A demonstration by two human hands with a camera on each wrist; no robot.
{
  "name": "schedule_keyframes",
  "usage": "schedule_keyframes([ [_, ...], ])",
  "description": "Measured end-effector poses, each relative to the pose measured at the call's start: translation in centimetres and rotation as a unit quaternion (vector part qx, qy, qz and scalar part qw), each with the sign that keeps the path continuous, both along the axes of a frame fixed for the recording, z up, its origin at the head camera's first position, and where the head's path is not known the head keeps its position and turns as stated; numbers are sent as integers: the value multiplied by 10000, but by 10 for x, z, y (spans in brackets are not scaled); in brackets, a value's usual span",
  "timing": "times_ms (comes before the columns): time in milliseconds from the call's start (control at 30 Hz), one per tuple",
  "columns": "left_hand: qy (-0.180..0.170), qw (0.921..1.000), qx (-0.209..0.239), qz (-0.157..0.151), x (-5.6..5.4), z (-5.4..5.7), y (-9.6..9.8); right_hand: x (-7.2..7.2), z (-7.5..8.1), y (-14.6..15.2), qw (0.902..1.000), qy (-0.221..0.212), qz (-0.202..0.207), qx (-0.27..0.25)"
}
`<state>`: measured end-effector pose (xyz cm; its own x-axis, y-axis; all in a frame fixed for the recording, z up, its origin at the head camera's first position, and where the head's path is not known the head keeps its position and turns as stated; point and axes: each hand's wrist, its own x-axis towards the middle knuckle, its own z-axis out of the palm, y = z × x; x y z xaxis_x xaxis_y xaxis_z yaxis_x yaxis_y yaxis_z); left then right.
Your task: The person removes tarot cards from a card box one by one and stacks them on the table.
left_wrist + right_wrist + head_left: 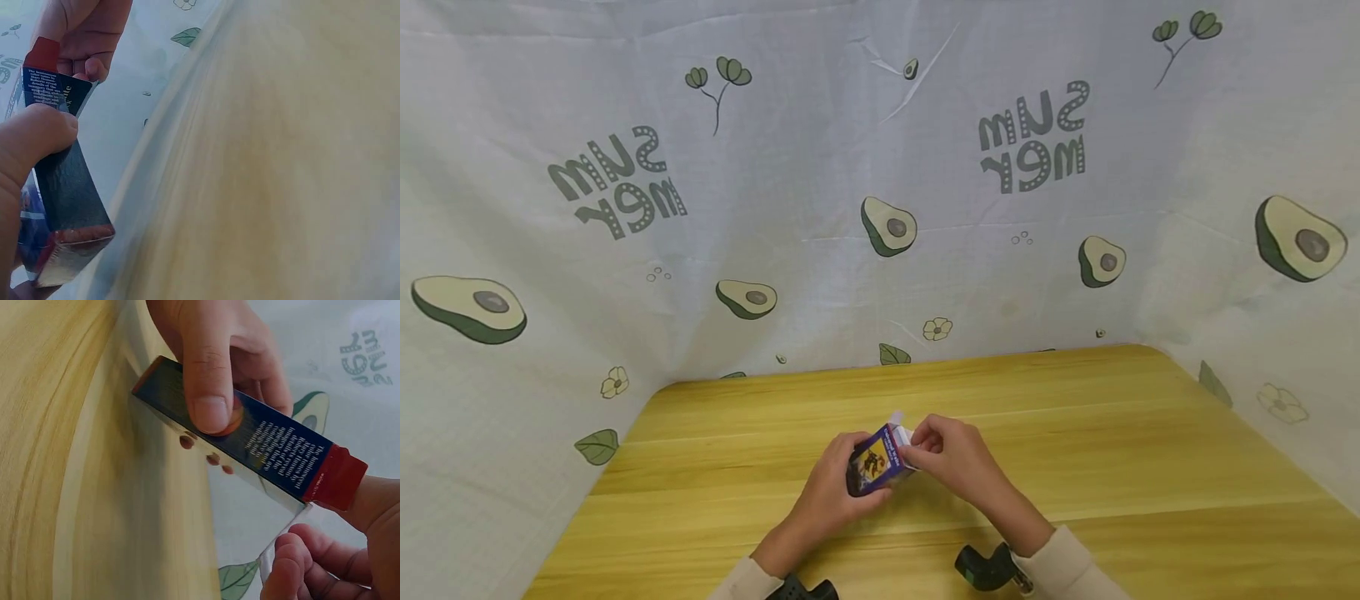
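Observation:
A small dark blue cardboard card box [874, 463] with a picture on its front is held tilted above the table. My left hand [829, 487] grips it around the sides, thumb pressed on one printed face in the right wrist view. At the box's upper end the top is open, with a red tuck flap [342, 479] sticking out. My right hand [958, 460] pinches the pale lid flap [267, 557] at that end, fingers curled against the thumb. The inside of the box is hidden.
Beneath the hands lies a yellow wood-grain table [1075, 417]. A white cloth [820, 167] printed with avocados and leaves hangs behind it and along both sides. Black wrist mounts [985, 568] sit by the sleeves at the front.

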<state>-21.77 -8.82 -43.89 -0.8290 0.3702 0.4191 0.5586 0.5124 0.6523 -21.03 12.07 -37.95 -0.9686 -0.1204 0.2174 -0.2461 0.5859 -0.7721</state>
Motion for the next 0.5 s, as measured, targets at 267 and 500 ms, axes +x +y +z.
schedule_keyframes([
  [267, 375, 9989, 236, 148, -2, -2, -1, -4, 0, -2, 9999, 44, -51, -128],
  [500, 468, 9985, 268, 113, -5, -5, -3, -10, 3, -4, 9997, -234, -67, -39],
])
